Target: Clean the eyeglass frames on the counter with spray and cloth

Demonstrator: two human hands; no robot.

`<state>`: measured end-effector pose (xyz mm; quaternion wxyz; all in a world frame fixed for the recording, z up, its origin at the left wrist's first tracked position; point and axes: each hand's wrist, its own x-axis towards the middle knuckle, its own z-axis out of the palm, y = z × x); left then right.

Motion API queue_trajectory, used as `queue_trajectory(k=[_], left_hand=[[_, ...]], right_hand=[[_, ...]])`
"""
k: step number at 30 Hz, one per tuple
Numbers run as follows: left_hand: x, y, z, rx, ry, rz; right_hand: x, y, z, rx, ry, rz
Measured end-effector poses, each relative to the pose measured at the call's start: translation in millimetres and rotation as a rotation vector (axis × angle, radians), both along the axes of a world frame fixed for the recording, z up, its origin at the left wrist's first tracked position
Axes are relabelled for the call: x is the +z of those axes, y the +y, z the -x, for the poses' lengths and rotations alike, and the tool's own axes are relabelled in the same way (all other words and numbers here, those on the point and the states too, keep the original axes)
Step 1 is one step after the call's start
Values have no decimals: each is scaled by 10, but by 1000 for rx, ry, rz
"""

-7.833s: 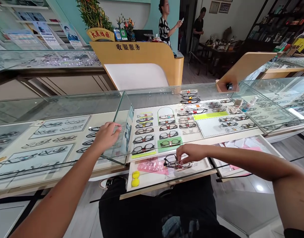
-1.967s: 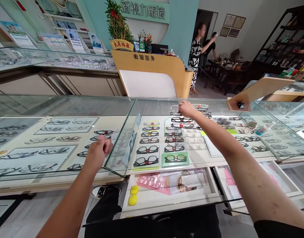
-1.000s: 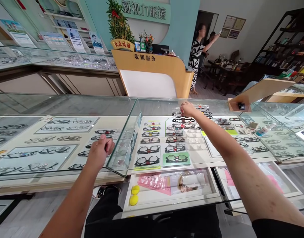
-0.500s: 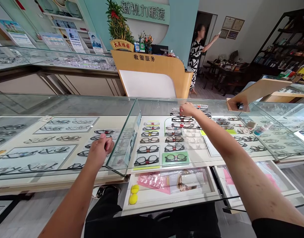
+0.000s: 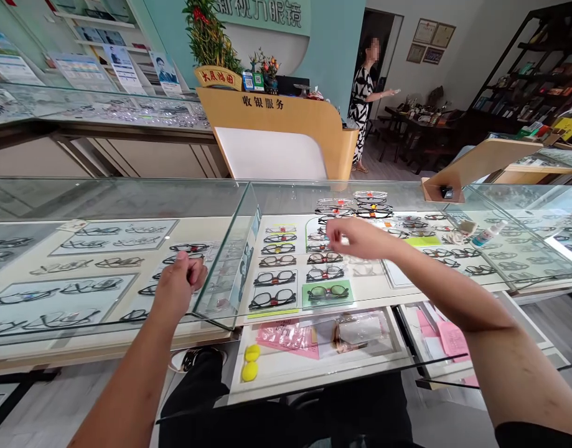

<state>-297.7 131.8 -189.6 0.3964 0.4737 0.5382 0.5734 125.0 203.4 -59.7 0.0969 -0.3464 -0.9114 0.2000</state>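
My left hand (image 5: pixel 179 281) is a closed fist over the left part of the glass counter, beside the upright glass divider (image 5: pixel 227 252). Something small and dark shows at its curled fingers, too little to name. My right hand (image 5: pixel 358 238) is over the middle of the counter, its fingers curled and pointing left; whatever they may hold is hidden. Just beyond it, several pairs of eyeglasses (image 5: pixel 372 211) stand in rows. Nearer me, more glasses lie in two columns, among them a dark-framed pair (image 5: pixel 272 298) and a pair on a green card (image 5: pixel 328 291).
An open drawer (image 5: pixel 267 389) below holds pink packets (image 5: pixel 286 339) and two yellow round cases (image 5: pixel 251 363). A second drawer is open at right. A spray bottle (image 5: pixel 488 234) and a tilted wooden stand (image 5: pixel 482 162) are at right. A person (image 5: pixel 361 93) stands behind the cashier desk (image 5: pixel 271 121).
My right hand has drawn back toward me from the far rows of glasses, uncovering them. My left hand stays nearly in place. The person at the back has lowered a raised arm.
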Motion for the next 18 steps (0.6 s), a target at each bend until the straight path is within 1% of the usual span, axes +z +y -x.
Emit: queue_trajectory(k=[1,2,4,5,6,7,9,13,16,18], left_hand=[[1,4,-2,0,-2,-3],[2,7,-6,1,-5,-7],[6,13,-14,1,-7,-13],[8,15,-18,3,-9,-16],[11,16,-22,7,-8,-18],[13,17,-25,10,-4,-21],[16,15,-31,16,9,-17],[30,18,-41,45,21,34],[55,30,-56,66,18,61],[74,37,-72,83,22,73]], right_hand=[[-45,-264,-28,102,-5,56],[-112,-505,-65,188,-52,76],[-286,-887,-168,285,-185,103],[-382,-1020,-239,335,-237,151],[-476,-1115,-324,356,-267,222],[-566,-1178,-422,347,-309,298],[-732,-1234,-653,277,-395,383],[-1093,-1231,-1170,63,-469,445],[-1464,-1143,-1499,-161,-446,398],[-1731,-996,-1644,-324,-440,276]])
